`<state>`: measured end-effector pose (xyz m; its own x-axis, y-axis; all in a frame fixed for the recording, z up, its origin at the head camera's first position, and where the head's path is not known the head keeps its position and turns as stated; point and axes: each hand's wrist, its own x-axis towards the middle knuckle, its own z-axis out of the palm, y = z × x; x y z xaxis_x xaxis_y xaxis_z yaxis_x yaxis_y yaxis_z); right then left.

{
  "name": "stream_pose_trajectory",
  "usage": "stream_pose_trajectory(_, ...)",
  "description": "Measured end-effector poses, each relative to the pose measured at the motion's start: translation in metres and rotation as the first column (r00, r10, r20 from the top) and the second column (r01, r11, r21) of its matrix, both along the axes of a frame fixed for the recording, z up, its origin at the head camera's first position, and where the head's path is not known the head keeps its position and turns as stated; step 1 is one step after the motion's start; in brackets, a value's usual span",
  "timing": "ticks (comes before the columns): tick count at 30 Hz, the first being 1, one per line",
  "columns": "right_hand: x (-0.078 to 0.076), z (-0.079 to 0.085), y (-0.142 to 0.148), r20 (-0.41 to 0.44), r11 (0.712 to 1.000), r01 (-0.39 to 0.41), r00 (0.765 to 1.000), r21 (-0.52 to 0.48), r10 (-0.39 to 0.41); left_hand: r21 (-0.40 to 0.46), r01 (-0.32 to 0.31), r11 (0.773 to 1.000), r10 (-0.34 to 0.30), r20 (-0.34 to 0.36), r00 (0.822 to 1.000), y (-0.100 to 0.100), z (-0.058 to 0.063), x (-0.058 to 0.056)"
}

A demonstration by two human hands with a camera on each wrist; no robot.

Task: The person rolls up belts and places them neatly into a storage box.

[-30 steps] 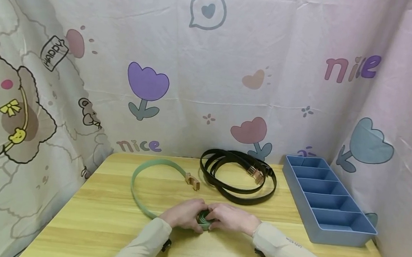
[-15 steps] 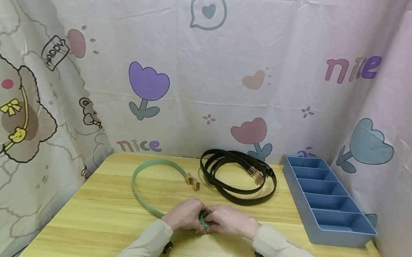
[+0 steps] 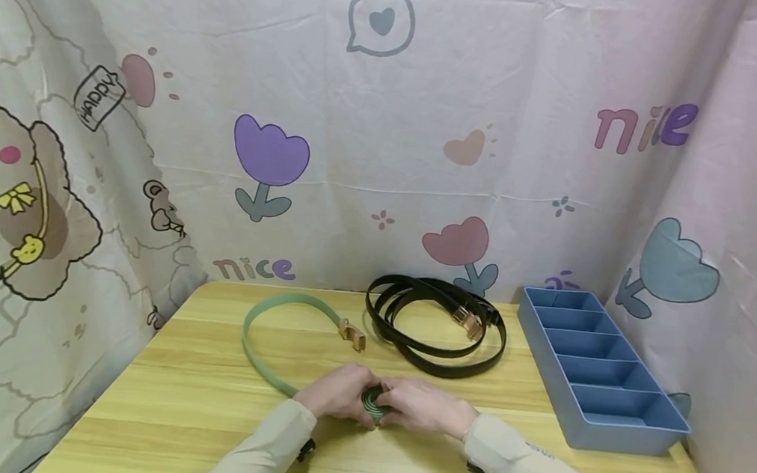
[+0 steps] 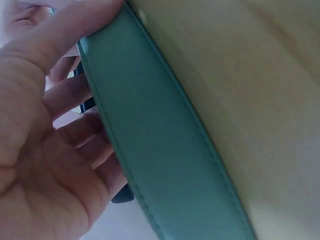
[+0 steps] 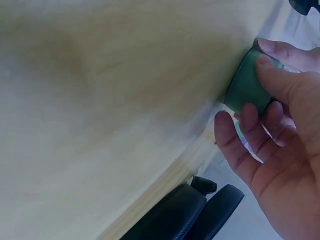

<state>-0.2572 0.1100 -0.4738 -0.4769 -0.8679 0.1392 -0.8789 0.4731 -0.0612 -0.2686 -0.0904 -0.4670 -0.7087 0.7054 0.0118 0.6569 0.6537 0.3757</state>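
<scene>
A green belt lies on the wooden table, one end wound into a tight coil point(image 3: 374, 403) between the two hands. Its loose part curves away to the left and back, ending in a gold buckle point(image 3: 352, 335). My left hand point(image 3: 340, 393) holds the coil's left side; in the left wrist view its thumb lies along the edge of the strap point(image 4: 160, 140), fingers behind. From the right, my right hand point(image 3: 427, 404) pinches the coil. The right wrist view shows the right thumb on the coil's outer face point(image 5: 245, 87), with fingertips curled below it.
Behind the hands lies a loosely looped black belt point(image 3: 444, 371) with a gold buckle. A blue organizer box point(image 3: 627, 440) with several compartments stands along the table's right side. Printed curtains hang behind the table and at both sides.
The fingers have drawn closer around the front of the coil, covering the strap that showed there a second ago. Both hands stay in nearly the same place.
</scene>
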Motion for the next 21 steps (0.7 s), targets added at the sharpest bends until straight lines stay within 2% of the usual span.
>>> stream_pose_trajectory(6,0.0002,0.0018,-0.0025,-0.044,1.0,-0.004,0.999,-0.005,0.004,0.004,-0.022,1.0,0.022,-0.071,0.997,0.001,-0.0034,-0.0015)
stream_pose_trajectory(14,-0.0008,0.0037,-0.0024,-0.061,0.999,-0.013,0.998,0.029,0.015,-0.032,0.035,0.999,-0.036,-0.031,0.999,-0.0048,-0.0008,-0.0026)
stream_pose_trajectory(21,-0.0006,0.0002,-0.0004,-0.062,1.0,-0.025,0.998,-0.017,0.024,-0.033,0.015,0.999,-0.018,-0.093,0.996,-0.0027,-0.0024,-0.0031)
